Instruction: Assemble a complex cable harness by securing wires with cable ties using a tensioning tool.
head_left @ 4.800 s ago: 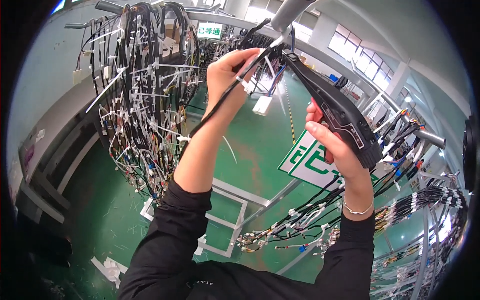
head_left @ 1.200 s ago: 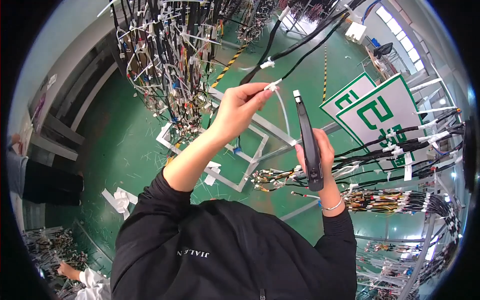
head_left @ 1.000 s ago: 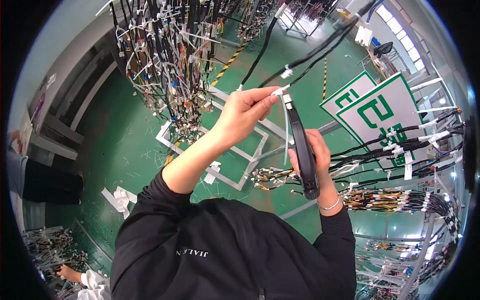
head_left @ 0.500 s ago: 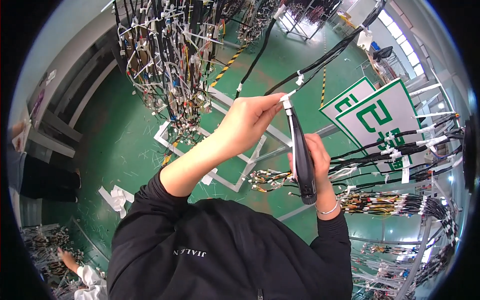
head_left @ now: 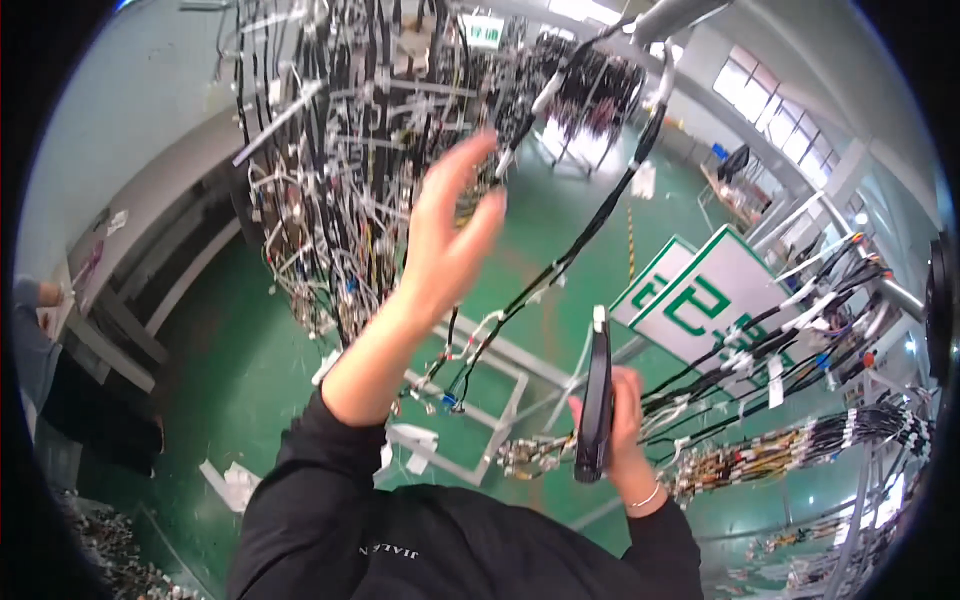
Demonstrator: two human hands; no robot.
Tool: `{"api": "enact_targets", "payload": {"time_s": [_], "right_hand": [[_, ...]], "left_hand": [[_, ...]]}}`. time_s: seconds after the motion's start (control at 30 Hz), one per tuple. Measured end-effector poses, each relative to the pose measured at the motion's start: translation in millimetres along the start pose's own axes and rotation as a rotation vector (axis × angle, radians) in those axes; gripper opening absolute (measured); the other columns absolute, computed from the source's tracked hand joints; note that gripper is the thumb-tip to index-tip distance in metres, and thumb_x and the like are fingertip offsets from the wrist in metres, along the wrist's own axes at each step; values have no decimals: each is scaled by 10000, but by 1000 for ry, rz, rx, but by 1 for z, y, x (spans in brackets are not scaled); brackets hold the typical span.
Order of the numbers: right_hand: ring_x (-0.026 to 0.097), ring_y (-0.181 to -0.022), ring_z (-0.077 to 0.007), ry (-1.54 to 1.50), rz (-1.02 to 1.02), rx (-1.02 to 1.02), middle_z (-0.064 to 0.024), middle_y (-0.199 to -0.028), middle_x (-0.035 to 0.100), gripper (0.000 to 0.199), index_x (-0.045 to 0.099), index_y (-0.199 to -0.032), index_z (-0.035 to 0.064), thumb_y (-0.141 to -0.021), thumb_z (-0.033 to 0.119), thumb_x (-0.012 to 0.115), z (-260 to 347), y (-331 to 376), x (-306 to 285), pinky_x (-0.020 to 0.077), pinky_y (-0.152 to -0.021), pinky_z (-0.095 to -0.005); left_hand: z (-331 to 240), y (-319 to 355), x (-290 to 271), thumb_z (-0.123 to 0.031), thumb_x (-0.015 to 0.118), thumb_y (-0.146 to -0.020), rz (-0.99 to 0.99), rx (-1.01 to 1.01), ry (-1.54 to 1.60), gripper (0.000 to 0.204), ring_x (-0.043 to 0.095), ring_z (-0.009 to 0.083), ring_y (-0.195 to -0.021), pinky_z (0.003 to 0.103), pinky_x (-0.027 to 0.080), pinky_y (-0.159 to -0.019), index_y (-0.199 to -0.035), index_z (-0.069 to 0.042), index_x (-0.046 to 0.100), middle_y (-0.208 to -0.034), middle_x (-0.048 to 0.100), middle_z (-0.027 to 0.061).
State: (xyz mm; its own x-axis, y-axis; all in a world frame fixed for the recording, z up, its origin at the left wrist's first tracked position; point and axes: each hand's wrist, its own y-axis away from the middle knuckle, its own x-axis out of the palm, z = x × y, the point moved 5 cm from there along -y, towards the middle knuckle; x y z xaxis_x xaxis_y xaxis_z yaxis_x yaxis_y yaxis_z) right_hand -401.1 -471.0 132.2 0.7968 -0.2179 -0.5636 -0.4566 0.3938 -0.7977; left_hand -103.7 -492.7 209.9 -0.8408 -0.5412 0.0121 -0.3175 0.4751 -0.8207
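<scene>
My left hand is raised with thumb and fingers apart, slightly blurred, and nothing shows between them. Just beyond its fingertips hangs a black taped cable. A longer black wire harness with white ties slants down to the right of that hand, ending in loose leads and a blue connector. My right hand is wrapped around a black cable tie gun. The gun stands nearly upright, its pale nose pointing up and apart from the harness.
Dense wire harnesses hang at the left. White signs with green marks stand at the right, beside more harness bundles. Below my hands is a pale metal frame on the green floor. Another person stands far left.
My left hand has let go at the tie and moved up and left, fingers spreading. The cable tie gun has come away from the harness. The view has tilted upward.
</scene>
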Motion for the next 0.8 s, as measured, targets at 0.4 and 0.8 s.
{"api": "enact_targets", "payload": {"time_s": [0.4,0.8], "right_hand": [[373,-1360,-348,-425,-454,130,-182,-1529,285,808,252,-1495,-2,-878,350,637,40,-73,-10,405,-1042,-494],[458,-1356,-407,-1076,273,-351,-190,-1519,277,377,525,-1169,9,-871,108,734,267,-187,211,474,-1034,-475]], "left_hand": [[-186,-116,-31,-132,685,-947,-81,317,164,222,487,23,-650,219,393,-556,-1086,42,681,-715,602,-8],[-69,-212,-425,-189,670,-958,-496,40,104,227,341,36,-509,226,235,-453,-1058,8,721,-638,461,-48]]}}
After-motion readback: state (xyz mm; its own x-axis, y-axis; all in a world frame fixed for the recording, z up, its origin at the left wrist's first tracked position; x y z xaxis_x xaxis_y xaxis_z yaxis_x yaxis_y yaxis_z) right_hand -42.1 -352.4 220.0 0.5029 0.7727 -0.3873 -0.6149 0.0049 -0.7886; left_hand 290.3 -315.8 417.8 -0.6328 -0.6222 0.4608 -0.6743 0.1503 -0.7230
